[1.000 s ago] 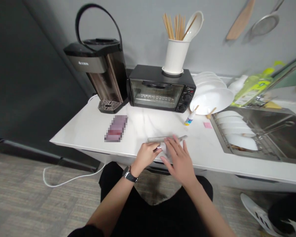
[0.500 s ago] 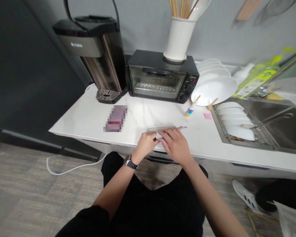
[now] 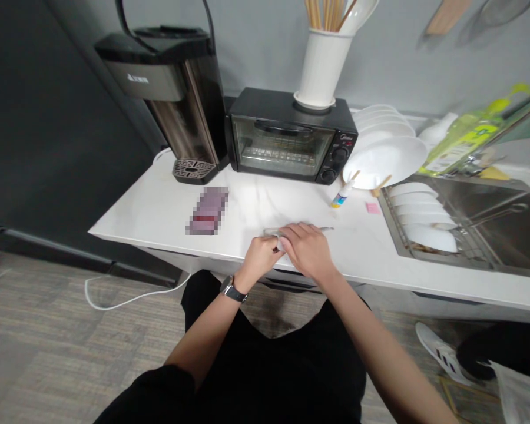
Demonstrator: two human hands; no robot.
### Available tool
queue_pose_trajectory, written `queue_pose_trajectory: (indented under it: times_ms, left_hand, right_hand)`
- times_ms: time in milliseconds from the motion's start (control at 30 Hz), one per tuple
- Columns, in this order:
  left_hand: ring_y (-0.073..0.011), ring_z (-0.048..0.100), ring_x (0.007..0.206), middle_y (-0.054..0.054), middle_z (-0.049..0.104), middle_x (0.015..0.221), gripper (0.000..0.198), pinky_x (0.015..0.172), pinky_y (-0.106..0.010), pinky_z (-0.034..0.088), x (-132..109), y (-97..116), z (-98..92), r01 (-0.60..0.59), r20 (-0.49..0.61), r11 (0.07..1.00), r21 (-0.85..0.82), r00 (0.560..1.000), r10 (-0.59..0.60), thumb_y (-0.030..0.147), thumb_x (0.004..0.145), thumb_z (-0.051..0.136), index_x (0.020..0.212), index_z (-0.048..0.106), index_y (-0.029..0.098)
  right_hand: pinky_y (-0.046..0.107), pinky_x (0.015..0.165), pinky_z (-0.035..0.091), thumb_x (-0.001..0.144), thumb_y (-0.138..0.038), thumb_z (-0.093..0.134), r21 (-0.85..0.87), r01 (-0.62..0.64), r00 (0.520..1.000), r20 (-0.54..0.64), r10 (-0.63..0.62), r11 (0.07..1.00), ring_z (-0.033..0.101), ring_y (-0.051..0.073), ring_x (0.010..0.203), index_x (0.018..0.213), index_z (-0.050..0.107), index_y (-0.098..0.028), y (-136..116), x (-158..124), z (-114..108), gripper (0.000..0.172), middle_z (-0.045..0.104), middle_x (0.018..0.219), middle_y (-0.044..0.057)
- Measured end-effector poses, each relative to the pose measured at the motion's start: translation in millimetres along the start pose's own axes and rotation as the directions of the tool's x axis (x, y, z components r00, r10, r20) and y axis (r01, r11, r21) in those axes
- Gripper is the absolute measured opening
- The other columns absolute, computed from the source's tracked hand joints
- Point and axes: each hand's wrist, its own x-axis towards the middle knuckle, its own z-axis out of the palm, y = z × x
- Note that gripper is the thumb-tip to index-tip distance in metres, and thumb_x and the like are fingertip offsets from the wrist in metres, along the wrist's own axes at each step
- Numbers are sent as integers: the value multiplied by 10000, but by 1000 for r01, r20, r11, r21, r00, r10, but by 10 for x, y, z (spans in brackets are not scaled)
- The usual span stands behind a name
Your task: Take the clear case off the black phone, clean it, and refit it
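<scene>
Low over the front edge of the white counter (image 3: 247, 221), both of my hands meet at a thin, pale, long flat thing (image 3: 271, 231), perhaps folded paper or plastic film. My left hand (image 3: 261, 257) is closed, pinching its near edge, with a dark watch on the wrist. My right hand (image 3: 307, 247) curves over its top, fingers close together and thumb beside the left hand. Most of the pale thing is hidden beneath the right hand; a narrow tip shows past the fingers on the right.
A blurred-out mauve item (image 3: 207, 212) lies to the left. Behind stand a water dispenser (image 3: 176, 106) and a toaster oven (image 3: 287, 141). A small glue bottle (image 3: 342, 195), pink sticky notes (image 3: 373, 208), white plates (image 3: 384, 156) and a sink (image 3: 494, 218) are rightward. Another person's shoe (image 3: 441, 353) shows below.
My right hand has slid left along the pale thing toward my left hand, and its fingers are more bent over it. The left hand has hardly moved.
</scene>
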Motion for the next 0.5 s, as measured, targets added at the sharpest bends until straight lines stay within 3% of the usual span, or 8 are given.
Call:
queue_pose_trajectory:
  times_ms: [100,167,267,333,400,500]
  left_hand:
    - [-158,698,664,-44,811,801,142,660,-283,487,-9,52,-18,-23,-6,997,-68,1000,22,258,1029,758,914,799,186]
    - [-147,707,691,-40,824,840,120,675,-263,482,-10,74,-25,-33,-4,997,-71,999,33,269,1037,755,983,808,176]
    - [-144,680,671,-33,786,761,181,663,-258,464,-12,58,-18,-30,7,999,-14,1000,30,144,990,752,809,761,160]
    - [-142,647,638,-31,750,700,277,648,-263,450,-15,35,-8,-19,7,1000,9,1000,19,50,952,714,698,703,161]
    - [-139,628,616,-28,738,681,294,639,-264,443,-15,27,-2,-14,5,1000,16,1000,14,46,952,706,682,690,161]
    - [-135,632,606,-24,762,712,218,637,-259,441,-6,53,-3,-17,-5,1000,8,1000,17,196,1005,757,790,746,159]
  right_hand:
    - [390,857,381,1179,-292,415,-44,-158,987,-48,156,986,674,263,963,1006,768,-162,227,-91,-38,414,817,1031,130]
    - [392,902,386,1177,-259,393,-61,-206,977,-63,202,977,673,263,951,977,759,-155,223,-129,-34,429,813,1001,134]
    - [385,1036,377,1174,-256,406,-32,-114,993,-44,113,993,679,249,987,1009,744,-181,-14,-119,29,383,811,1009,96]
    - [374,1006,386,1173,-285,432,-3,-48,998,-30,48,999,678,240,969,1014,737,-193,-133,-82,67,356,805,995,80]
    - [370,927,387,1171,-295,444,6,-49,998,-28,49,999,673,234,924,984,742,-190,-99,-47,72,367,803,964,82]
    - [394,888,366,1170,-246,390,-14,-144,988,-60,143,989,655,244,858,907,750,-152,125,-14,42,455,798,901,134]
